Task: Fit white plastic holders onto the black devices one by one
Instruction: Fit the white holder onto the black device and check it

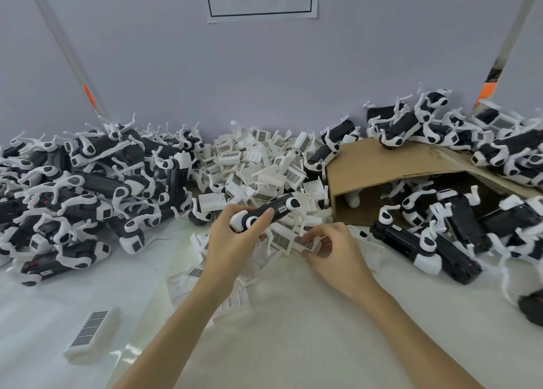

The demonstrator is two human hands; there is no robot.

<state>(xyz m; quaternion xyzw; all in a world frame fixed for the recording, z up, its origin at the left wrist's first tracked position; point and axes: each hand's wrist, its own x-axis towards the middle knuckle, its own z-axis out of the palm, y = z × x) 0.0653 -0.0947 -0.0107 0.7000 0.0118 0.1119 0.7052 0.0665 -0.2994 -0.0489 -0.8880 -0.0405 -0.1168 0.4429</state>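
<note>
A black device [266,212] is gripped above the surface [293,315] by the left hand [232,241] while a white holder [305,243] is pinched by the right hand [332,253]; misalignment could jam the fit.

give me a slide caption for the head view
Left hand grips a black device while right hand pinches a white plastic holder.

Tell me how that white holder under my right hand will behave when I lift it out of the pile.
The white holder looks like thin moulded plastic, so probably light and stiff. Its open walls may snag neighbours in the holder pile.
</note>
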